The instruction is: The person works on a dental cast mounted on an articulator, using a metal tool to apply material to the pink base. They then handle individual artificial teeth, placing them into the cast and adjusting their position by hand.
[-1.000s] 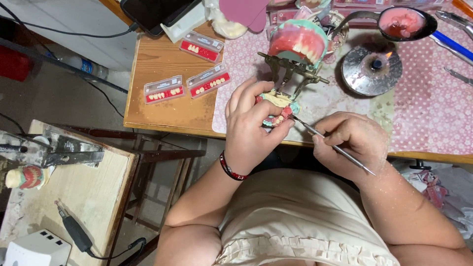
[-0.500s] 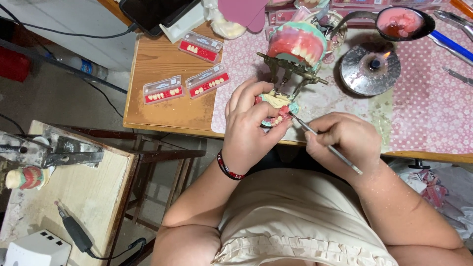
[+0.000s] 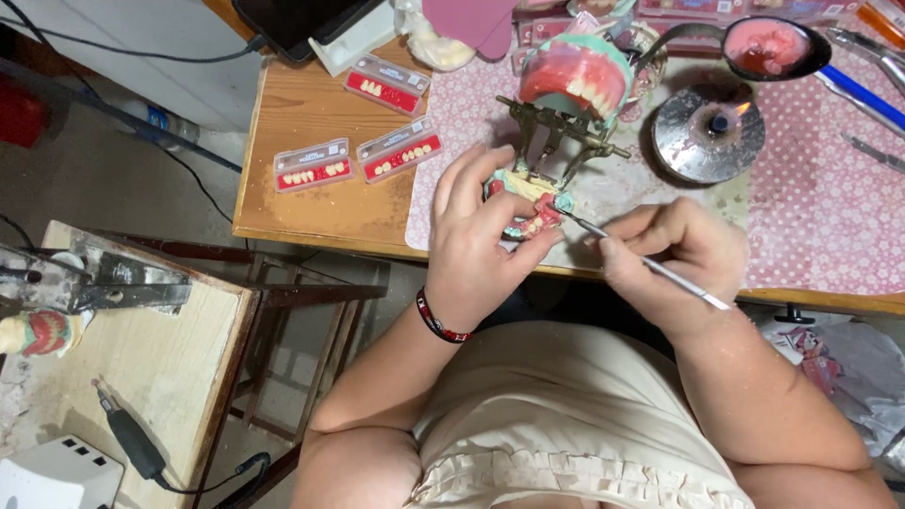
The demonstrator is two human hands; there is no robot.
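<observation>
**Currently: denture model held at the table edge, instrument tip at the teeth**

Your left hand [image 3: 476, 240] is wrapped around a denture model [image 3: 528, 203], fingers closed over its top and thumb pressed beneath its front. The model sits at the near edge of the wooden table [image 3: 302, 203], just in front of the brass-coloured articulator [image 3: 566, 132]. Note its appearance: a pale greenish plaster base, pink-red wax gum and a short row of cream-coloured teeth facing you. Most of the base is hidden under your fingers.

Your right hand [image 3: 679, 254] is pinched shut on a thin metal instrument [image 3: 646, 264], gripped like a pen. Its pointed tip touches the wax at the tooth row on the model's right side; the rear of the shaft projects past your hand.

The articulator carries a second cast with pink gum and white teeth, standing on the pink patterned mat [image 3: 811, 198]. To its right, a round metal burner [image 3: 709, 134] shows a small flame. Three flat tooth cards [image 3: 401, 151] with red strips lie on bare wood to the left, well apart from the model.
</observation>
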